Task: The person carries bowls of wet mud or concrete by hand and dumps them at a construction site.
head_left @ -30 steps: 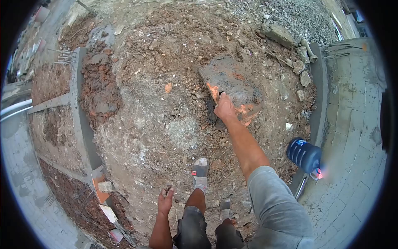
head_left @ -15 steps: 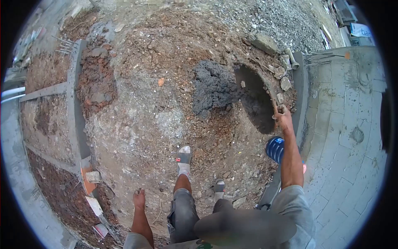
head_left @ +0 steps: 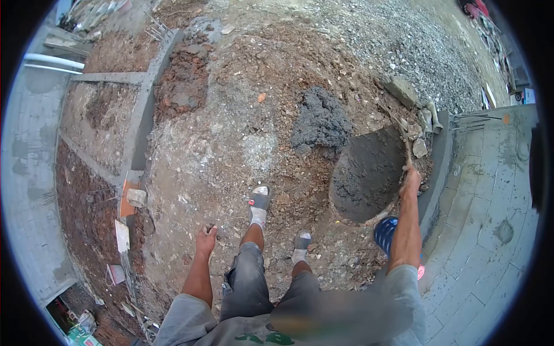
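Observation:
Wet grey mortar coats the inside of a wide round basin (head_left: 381, 153), which rests on the soil with its inner face toward me. My right hand (head_left: 411, 181) is closed on the basin's right rim. Just beyond its left edge lies a rough heap of wet mortar (head_left: 321, 120). My left hand (head_left: 206, 237) hangs over the ground at the lower left, with its fingers loosely bent and apart and nothing visible in them.
Stones (head_left: 420, 148) and a concrete chunk (head_left: 402, 92) lie beyond the basin. A grey block wall (head_left: 482, 196) runs along the right. A blue patterned object (head_left: 385, 233) is below the basin. Concrete beams (head_left: 141, 115) and a loose block (head_left: 137, 198) are at left.
The basin has gone from steeply tilted to flatter, its inside more visible, and its near edge has come closer. My left hand has risen in view and its fingers have spread.

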{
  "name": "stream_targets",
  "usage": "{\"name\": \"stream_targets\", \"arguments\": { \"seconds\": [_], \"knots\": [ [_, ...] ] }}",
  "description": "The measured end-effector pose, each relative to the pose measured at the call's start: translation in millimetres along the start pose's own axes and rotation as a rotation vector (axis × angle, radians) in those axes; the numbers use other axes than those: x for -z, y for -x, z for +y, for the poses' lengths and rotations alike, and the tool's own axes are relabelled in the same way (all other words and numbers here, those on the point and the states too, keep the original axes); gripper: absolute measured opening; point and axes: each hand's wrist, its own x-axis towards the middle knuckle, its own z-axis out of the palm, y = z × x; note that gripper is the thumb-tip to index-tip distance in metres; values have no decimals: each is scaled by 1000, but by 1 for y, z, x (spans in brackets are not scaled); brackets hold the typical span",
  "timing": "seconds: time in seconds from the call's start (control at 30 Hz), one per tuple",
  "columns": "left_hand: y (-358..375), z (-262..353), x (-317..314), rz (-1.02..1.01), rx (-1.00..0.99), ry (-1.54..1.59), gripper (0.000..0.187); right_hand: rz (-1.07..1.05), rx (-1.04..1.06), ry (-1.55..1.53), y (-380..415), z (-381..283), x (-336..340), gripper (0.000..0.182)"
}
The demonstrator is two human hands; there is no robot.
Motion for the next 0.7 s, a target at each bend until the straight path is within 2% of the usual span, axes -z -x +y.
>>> {"name": "stream_targets", "arguments": {
  "seconds": [0.03,0.1,0.13,0.2,0.23,0.3,0.37,0.4,0.43,0.5,0.53,0.6,0.63,0.7],
  "knots": [
    [7,-11,6,-8,124,-50,29,27,84,-17,15,-39,5,8],
    [18,-29,16,45,179,-105,28,-50,289,84,23,-111,31,8],
    [22,-38,20,88,240,-177,27,-35,382,76,56,-164,29,7],
    [0,-92,15,93,283,-127,26,9,636,156,77,-241,32,12],
    [-12,-107,11,105,320,-89,26,4,647,164,92,-276,29,12],
    [-24,-72,8,67,269,-12,25,383,1122,613,113,-334,13,37],
    [-48,-40,9,21,226,46,25,439,1146,798,125,-372,-14,48],
    [-66,-29,7,-38,200,104,24,590,1261,859,120,-378,-35,47],
    [-83,-18,3,-98,173,164,24,584,1269,870,109,-379,-57,47],
    [-111,3,-2,-78,129,230,23,664,1301,1020,79,-366,-106,47],
    [-118,8,-1,-50,71,282,23,633,1325,1002,81,-345,-141,30],
    [-121,13,6,-51,85,274,23,614,1518,964,48,-290,-207,24],
    [-124,13,10,-42,82,270,24,559,1535,951,49,-253,-245,22],
    [-117,-12,21,-31,164,206,24,372,1406,998,25,-159,-318,19]
  ]
}}
